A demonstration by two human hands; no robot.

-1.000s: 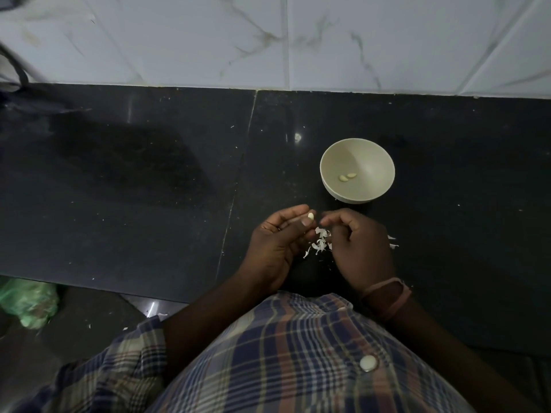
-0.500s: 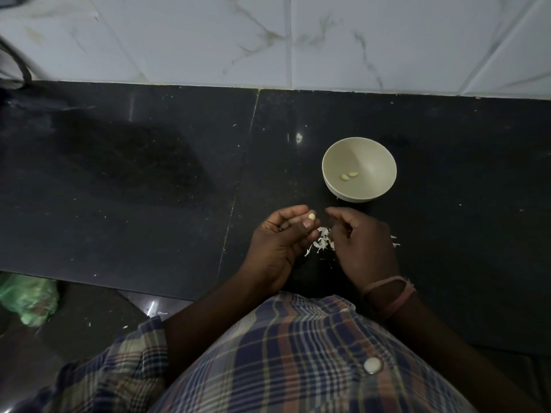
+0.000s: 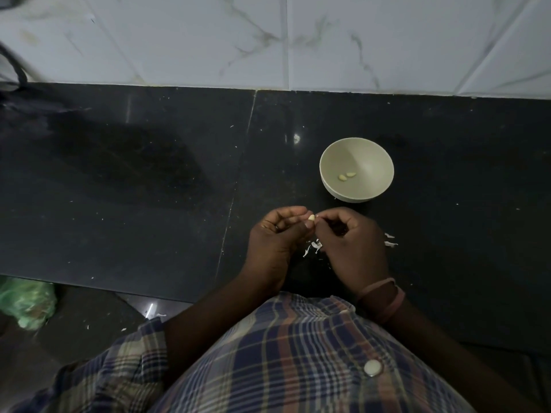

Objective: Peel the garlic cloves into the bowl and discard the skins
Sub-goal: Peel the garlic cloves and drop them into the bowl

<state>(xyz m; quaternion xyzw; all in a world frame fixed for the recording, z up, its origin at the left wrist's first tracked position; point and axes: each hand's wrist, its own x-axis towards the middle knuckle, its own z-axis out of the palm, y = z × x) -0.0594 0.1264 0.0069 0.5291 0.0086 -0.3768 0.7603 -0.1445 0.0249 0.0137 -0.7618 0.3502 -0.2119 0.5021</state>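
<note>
My left hand (image 3: 275, 236) pinches a small pale garlic clove (image 3: 311, 217) between thumb and fingertips, just above the black counter. My right hand (image 3: 350, 242) has its fingers curled, and its fingertips meet the clove from the right. Whether it pinches a bit of skin is too small to tell. Beyond the hands stands a pale green bowl (image 3: 331, 186) with two peeled cloves (image 3: 346, 176) at its bottom. White garlic skins (image 3: 313, 247) lie on the counter under and between the hands, with more skins (image 3: 390, 240) to the right of my right hand.
The black stone counter (image 3: 134, 189) runs to a white marble-tiled wall (image 3: 328, 40) at the back. Below the counter's front edge at the left lies a green plastic bag (image 3: 25, 302) on the floor, with a few skin scraps nearby. A dark cable (image 3: 13, 67) hangs at far left.
My right hand's fingertips have come back to the clove in my left hand after being slightly apart half a second ago. The bowl has not moved.
</note>
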